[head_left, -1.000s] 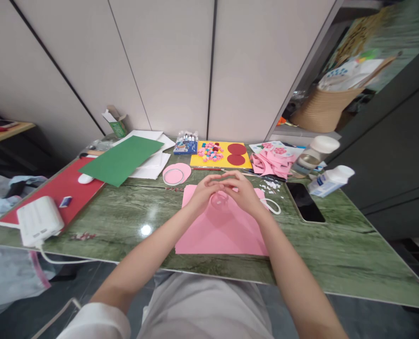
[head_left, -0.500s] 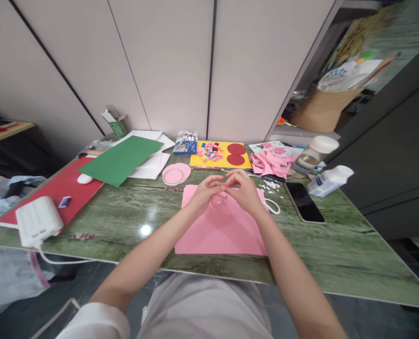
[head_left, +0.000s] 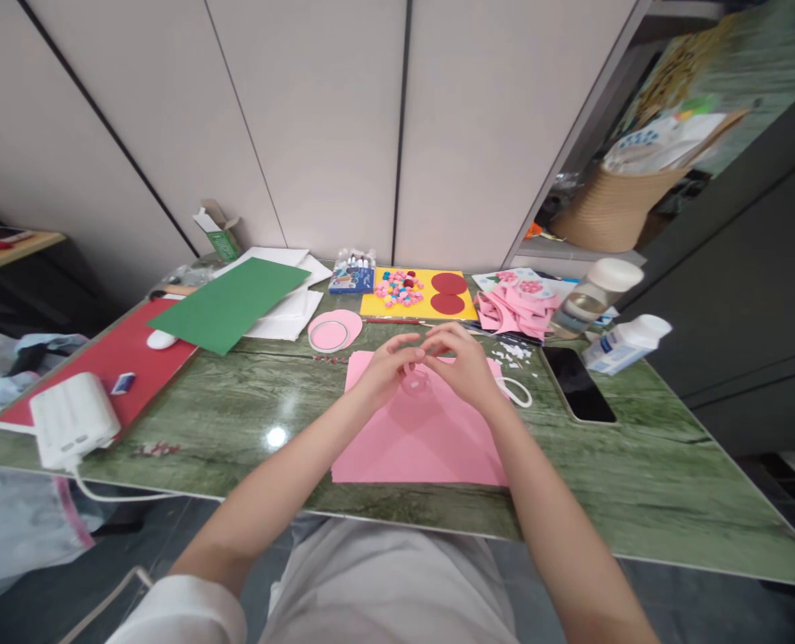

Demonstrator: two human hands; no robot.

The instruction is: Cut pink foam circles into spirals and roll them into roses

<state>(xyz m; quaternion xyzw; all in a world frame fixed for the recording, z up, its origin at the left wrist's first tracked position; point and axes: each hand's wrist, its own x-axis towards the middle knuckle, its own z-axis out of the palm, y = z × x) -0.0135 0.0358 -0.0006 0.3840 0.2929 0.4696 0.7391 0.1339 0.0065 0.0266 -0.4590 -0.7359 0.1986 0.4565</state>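
Observation:
Both hands meet over a stack of pink paper [head_left: 424, 443]. Between and just below their fingertips hangs a coiled pink paper strip [head_left: 414, 383], curled into a loose spiral. My left hand [head_left: 393, 365] pinches the upper end of this strip between thumb and fingers. My right hand [head_left: 457, 360] has its fingers bent and pressed in against the same end, its fingertips partly hidden. Past my right wrist shows the white handle loop of scissors [head_left: 516, 392], lying on the table with the rest out of sight.
Behind lie pink paper circles [head_left: 347, 326], a yellow sheet [head_left: 417, 311] with small coloured rolls and red circles, and pink scraps [head_left: 518, 309]. A phone [head_left: 579, 386] and bottles [head_left: 629, 344] stand right; green paper [head_left: 232, 304], red paper [head_left: 162, 376] and a power bank [head_left: 75, 420] left.
My fingertips have shifted slightly left, and the upper part of the pink strip now shows under my left thumb. Everything else on the table stays where it was.

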